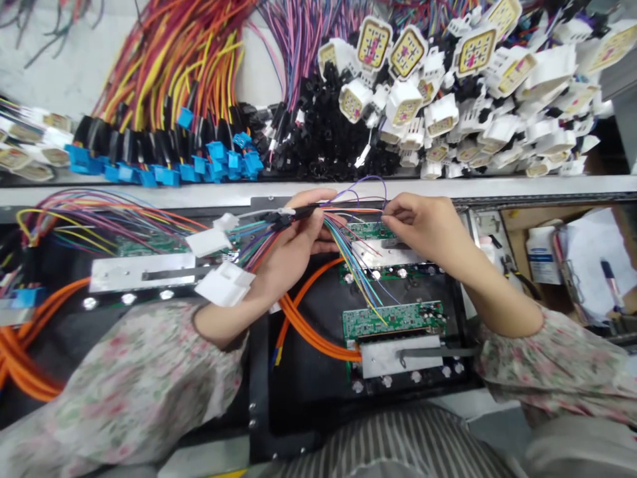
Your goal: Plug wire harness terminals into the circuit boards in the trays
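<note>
My left hand is closed around a wire harness, gripping it at a black-sleeved section. White plastic connectors hang from its left end over my wrist. To the right, thin coloured wires fan out loose, some hanging over a green circuit board. The fingertips of my right hand are pinched together at the end of a thin purple wire, which loops up from the harness. A second circuit board with a metal plate lies below my right hand, partly hidden by it.
Behind a pale ledge lie harness bundles with blue connectors, black connectors and white connectors. Orange cables run across the black fixture. At the right are pliers, a white bottle and papers.
</note>
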`<state>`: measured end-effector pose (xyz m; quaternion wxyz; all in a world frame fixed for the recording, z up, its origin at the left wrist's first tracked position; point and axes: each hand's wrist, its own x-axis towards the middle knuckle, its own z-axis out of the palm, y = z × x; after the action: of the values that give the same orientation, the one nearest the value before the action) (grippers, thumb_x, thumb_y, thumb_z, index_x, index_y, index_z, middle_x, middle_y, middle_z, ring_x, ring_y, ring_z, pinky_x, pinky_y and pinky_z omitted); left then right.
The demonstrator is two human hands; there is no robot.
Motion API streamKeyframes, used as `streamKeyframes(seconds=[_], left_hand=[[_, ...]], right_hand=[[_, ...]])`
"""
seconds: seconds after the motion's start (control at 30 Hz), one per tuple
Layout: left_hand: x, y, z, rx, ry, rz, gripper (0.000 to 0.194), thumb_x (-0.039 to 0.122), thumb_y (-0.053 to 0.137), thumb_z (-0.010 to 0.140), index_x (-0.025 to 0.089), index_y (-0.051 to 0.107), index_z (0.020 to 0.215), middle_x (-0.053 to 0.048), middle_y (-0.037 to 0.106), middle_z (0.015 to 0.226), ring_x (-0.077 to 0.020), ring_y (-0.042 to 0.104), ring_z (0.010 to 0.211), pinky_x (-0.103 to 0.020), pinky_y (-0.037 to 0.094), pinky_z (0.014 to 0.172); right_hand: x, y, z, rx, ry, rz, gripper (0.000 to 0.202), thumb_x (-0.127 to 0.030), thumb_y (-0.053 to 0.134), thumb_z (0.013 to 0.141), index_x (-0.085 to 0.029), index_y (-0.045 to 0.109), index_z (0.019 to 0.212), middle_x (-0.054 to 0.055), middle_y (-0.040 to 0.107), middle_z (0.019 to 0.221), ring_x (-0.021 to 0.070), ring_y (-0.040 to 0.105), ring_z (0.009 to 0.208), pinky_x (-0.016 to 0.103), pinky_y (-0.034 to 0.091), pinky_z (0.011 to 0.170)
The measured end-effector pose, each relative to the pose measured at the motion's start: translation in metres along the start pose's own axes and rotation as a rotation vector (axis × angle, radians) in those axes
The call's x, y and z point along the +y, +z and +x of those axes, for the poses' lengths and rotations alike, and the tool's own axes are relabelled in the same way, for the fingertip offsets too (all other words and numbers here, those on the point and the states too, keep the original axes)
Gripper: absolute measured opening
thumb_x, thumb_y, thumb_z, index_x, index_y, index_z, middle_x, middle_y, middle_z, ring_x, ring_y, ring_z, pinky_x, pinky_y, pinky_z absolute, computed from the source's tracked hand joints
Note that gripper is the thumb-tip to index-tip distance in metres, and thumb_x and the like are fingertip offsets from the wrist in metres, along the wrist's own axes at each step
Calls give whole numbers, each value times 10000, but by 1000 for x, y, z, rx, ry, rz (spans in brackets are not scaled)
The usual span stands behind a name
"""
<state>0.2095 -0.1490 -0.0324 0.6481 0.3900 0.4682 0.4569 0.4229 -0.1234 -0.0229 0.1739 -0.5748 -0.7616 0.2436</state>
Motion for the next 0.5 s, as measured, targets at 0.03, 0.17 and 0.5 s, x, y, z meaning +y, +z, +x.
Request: streamKeyframes(seconds=[0.03,0.17,0.5], left_hand=[[-1,0,0,-2,4,4,174,222,478,926,191,537,1087,-30,689,860,-118,680,674,-246,589,635],[-3,-1,1,-13,23,16,155,231,479,929,200,556,1059,-38,708,869,-127,683,656,-254,590,623],[1,3,1,38,-45,-15,144,184,465,926,205,566,1026,-8,688,824,-114,671,644,-228,584,599]], right_hand=[[0,0,0,2,-3,3,92,-187,568,800,-160,656,790,43,701,712,174,669,689,286,485,639],[1,1,0,5,-23,8,105,-188,566,807,-146,661,795,53,709,720,178,679,686,287,489,640],[1,-1,-1,8,-47,-96,104,-193,571,801,-162,665,770,35,701,678,171,670,635,280,467,617]])
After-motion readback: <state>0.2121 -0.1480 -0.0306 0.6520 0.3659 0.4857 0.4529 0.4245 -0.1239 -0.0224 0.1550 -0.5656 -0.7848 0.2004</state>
